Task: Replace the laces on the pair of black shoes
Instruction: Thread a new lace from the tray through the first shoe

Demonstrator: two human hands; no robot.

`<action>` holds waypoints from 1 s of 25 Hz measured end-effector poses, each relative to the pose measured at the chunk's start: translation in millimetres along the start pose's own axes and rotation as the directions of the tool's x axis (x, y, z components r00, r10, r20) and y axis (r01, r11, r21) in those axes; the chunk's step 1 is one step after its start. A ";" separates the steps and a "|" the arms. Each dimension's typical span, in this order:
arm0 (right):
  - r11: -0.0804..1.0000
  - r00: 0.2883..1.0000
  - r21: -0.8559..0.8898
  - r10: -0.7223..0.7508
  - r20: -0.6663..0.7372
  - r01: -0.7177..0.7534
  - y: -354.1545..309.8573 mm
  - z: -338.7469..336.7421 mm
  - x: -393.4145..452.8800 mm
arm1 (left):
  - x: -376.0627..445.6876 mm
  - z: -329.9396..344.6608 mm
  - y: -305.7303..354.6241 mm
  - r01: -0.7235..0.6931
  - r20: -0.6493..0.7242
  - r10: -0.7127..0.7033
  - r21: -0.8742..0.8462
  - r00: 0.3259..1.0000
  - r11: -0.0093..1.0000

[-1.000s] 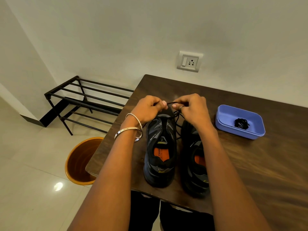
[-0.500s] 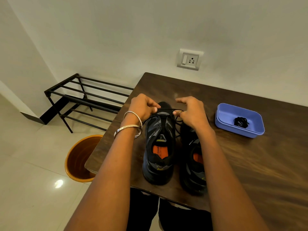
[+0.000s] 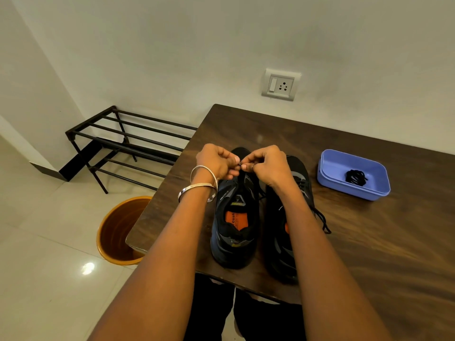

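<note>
Two black shoes stand side by side near the front edge of the dark wooden table (image 3: 369, 242), toes pointing away. Over the front of the left shoe (image 3: 236, 217), my left hand (image 3: 216, 161) and my right hand (image 3: 266, 163) meet, both pinching a thin black lace (image 3: 240, 164) between fingertips. My right forearm covers part of the right shoe (image 3: 293, 193). A loose lace end (image 3: 322, 221) of that shoe trails onto the table at its right. A coiled black lace (image 3: 355, 177) lies in a blue tray (image 3: 327, 178).
An orange bin (image 3: 115, 232) stands on the tiled floor beside the table's left edge. A black metal shoe rack (image 3: 128, 146) sits against the wall behind it. A wall socket (image 3: 280, 84) is above the table's far edge.
My hands were spread apart with the lace stretched between them; they have come together again over the left shoe's front, fingertips pinching the lace.
</note>
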State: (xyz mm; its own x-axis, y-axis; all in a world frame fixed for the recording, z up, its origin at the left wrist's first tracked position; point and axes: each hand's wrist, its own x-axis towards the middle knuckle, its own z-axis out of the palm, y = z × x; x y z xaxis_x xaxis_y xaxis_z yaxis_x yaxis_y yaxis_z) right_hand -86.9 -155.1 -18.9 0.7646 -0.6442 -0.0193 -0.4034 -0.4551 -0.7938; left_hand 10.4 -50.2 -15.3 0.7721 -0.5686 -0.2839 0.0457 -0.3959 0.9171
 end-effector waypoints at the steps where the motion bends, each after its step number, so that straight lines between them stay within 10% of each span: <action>1: 1.000 1.000 -0.019 0.022 -0.011 -0.022 1.4 1.8 0.1 | -0.9 1.1 -1.0 -0.001 -0.012 0.002 0.096 1.000 0.995; 5: 0.992 0.997 -0.102 0.075 0.015 -0.073 7.4 11.1 -0.1 | -8.6 4.7 -6.8 -0.008 0.099 -0.047 0.488 0.994 0.873; 14: 0.903 0.982 -0.387 0.170 -0.081 -0.188 -8.4 37.4 12.1 | -9.0 -1.5 -22.6 0.117 0.030 -0.128 0.255 0.991 0.960; 25: 0.918 0.909 -0.133 0.333 -0.250 -0.373 -5.7 57.0 -1.6 | -9.8 -4.7 -27.9 0.072 0.098 -0.097 0.235 0.990 0.969</action>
State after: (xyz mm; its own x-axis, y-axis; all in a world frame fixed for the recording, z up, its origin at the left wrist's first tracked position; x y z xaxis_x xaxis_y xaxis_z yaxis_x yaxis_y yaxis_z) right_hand -57.2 -116.4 -48.9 0.4355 -0.8907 -0.1301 -0.7222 -0.2594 -0.6413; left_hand 4.5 -30.1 -36.7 0.6980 -0.5953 -0.3980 -0.0493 -0.5944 0.8026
